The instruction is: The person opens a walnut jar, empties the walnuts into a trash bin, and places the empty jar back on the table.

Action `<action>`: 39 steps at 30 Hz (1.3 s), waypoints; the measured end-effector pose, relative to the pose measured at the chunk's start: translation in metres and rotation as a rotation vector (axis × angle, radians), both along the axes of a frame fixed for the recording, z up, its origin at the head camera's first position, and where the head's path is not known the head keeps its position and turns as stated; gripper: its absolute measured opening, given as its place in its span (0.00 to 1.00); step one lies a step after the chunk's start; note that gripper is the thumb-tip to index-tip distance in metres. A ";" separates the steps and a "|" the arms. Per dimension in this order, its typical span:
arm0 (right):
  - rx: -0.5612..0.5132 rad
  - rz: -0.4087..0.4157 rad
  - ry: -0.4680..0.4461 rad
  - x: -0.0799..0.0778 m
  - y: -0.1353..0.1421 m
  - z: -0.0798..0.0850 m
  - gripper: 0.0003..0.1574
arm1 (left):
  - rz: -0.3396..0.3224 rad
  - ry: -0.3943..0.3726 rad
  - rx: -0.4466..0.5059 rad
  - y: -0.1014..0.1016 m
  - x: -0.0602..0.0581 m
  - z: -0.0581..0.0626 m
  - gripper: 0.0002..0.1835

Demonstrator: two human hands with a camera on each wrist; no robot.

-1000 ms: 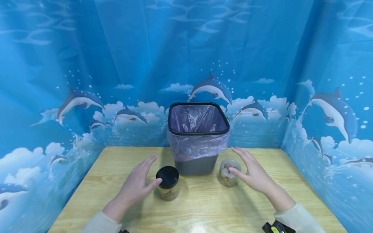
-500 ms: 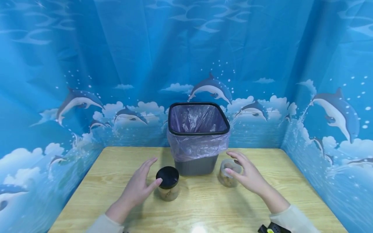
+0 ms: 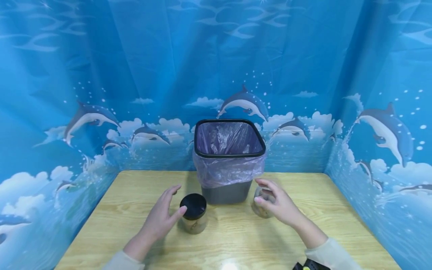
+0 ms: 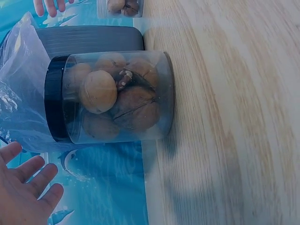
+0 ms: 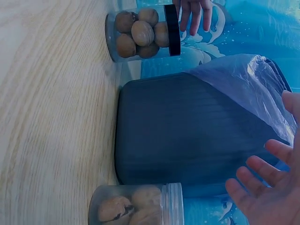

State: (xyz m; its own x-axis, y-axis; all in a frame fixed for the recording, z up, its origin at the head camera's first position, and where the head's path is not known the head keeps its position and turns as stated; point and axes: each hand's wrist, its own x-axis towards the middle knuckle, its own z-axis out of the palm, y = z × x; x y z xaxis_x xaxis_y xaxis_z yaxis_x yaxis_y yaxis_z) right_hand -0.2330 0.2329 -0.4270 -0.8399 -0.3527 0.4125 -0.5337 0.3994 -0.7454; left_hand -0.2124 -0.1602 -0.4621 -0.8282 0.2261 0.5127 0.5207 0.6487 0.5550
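My left hand hovers left of a clear jar with a black lid, fingers extended and thumb near the lid's edge. Several walnuts fill that jar, as the left wrist view shows of the walnut jar. Over the second walnut jar, on the right, my right hand spreads loosely, partly covering the jar's top. The right wrist view has the palm apart from this clear jar and its ridged translucent rim; whether a clear lid sits there I cannot tell. Neither hand holds anything.
Between the jars, slightly behind, stands a grey bin with a black rim and a purple plastic liner. The wooden table is enclosed at the back and sides by a blue dolphin-print curtain.
My right hand has shifted left and slightly down over the right jar, its fingers bending a little more. The left hand has barely moved; both jars and the bin stay put.
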 end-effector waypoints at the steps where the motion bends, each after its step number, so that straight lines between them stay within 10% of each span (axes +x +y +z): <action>1: 0.003 0.002 -0.004 0.000 -0.001 0.000 0.34 | 0.002 -0.004 0.004 0.000 0.000 0.000 0.36; 39: -0.034 0.163 -0.106 -0.003 -0.051 -0.023 0.35 | -0.010 -0.165 0.277 0.021 0.004 -0.004 0.30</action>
